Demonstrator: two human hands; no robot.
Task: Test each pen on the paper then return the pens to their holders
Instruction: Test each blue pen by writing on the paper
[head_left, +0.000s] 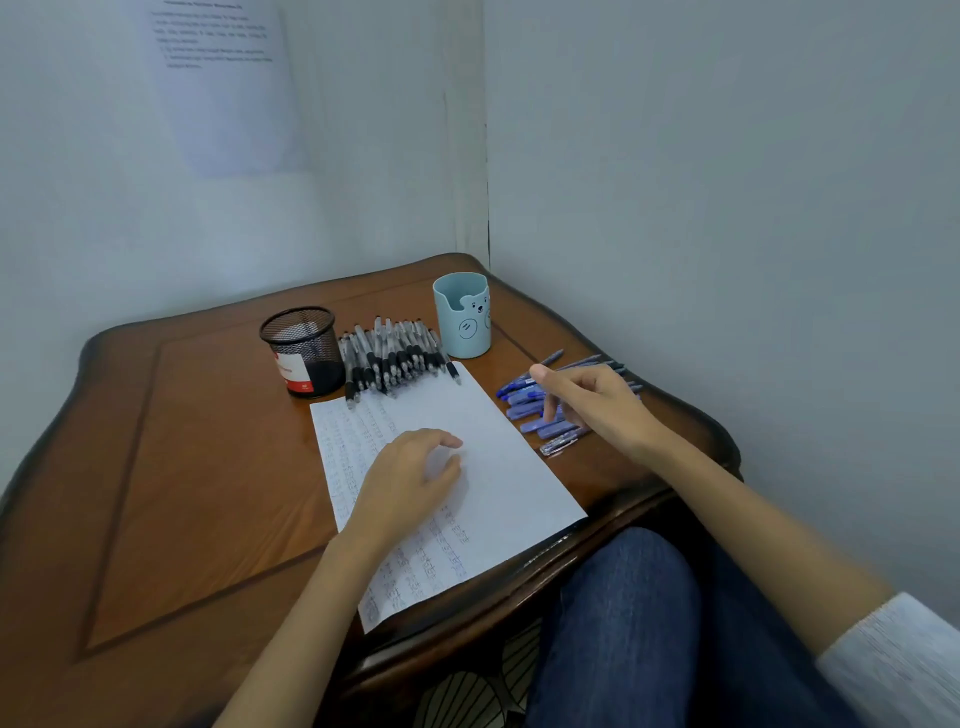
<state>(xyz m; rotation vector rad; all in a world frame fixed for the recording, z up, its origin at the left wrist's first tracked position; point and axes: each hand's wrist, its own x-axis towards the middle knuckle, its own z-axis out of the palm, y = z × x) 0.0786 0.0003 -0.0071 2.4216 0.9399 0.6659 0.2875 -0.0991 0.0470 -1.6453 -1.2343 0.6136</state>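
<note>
Lying in a loose row at the right of the frame, the blue pens (521, 399) sat under the right hand (597, 405), whose fingers (549, 413) dipped onto them, thumb held out; whether one was pinched I could not tell. The left hand (410, 478) rested on the paper (498, 467), fingers relaxed, holding nothing. Black pens (395, 358) lay between the mesh holder (304, 348) and the blue cup (462, 317). The step looked like choosing a pen to test; next, it would need lifting clear to the sheet.

pens (397, 358) btwn mesh cup (303, 349) left, bear cup (463, 315) right; paper (498, 467) in front.
</note>
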